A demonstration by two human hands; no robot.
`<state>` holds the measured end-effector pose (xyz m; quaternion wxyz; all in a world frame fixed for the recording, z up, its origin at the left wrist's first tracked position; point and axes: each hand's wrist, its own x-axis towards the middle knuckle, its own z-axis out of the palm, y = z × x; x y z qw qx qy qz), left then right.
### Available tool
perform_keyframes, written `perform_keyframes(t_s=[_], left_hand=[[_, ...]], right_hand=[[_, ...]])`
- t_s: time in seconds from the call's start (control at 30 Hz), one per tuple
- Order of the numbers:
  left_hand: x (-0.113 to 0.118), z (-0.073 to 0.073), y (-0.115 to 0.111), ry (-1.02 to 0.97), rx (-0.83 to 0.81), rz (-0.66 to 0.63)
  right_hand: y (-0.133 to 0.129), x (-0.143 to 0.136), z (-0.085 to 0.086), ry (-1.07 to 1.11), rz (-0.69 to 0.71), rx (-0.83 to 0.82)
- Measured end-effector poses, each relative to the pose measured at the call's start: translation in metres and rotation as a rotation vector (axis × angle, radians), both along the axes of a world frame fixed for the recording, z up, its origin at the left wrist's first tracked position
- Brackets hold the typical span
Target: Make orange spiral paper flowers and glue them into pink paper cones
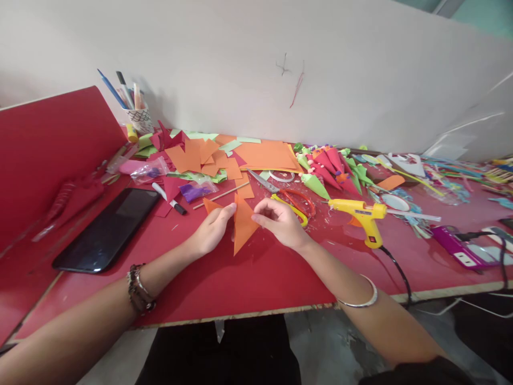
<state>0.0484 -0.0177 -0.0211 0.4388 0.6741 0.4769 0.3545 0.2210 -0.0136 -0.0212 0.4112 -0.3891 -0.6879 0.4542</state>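
Note:
Between my hands is a piece of orange paper [243, 223] with pointed corners, held above the red table. My left hand [214, 229] grips its left part, thumb pressed on the front; an orange corner sticks out past the fingers. At the right edge, my right hand [279, 220] pinches the paper between thumb and curled fingers. Just beyond my right hand lie scissors [294, 200] with one red and one yellow handle. A thin wooden stick [221, 195] rests behind the paper. To the right of my right hand stands a yellow glue gun [363, 216] with a clear glue stick.
Orange paper sheets [264, 155] and cut squares lie at the back. Beside them are several pink and green paper cones [328, 166]. A black phone [108, 230] and a marker [170, 199] lie left. A pen cup [139, 118] stands by the wall; a purple power strip [460, 247] sits right.

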Motion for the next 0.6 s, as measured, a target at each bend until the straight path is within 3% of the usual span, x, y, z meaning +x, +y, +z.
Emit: perform_keyframes(t_s=[0.1, 0.27, 0.47, 0.6], left_hand=[[0.0004, -0.0025, 0.0009, 0.039, -0.024, -0.092], [0.0013, -0.0055, 0.0036, 0.151, 0.039, -0.097], [0.0008, -0.0002, 0.0045, 0.079, 0.05, -0.127], [0.0013, 0.0014, 0.0033, -0.022, 0.002, -0.206]], right_hand=[[-0.0012, -0.0012, -0.0014, 0.0, -0.021, -0.01], [-0.0013, -0.0028, -0.0024, 0.035, -0.058, 0.012], [-0.0002, -0.0005, -0.0027, -0.061, 0.058, -0.124], [-0.0008, 0.0009, -0.0013, -0.106, 0.058, -0.033]])
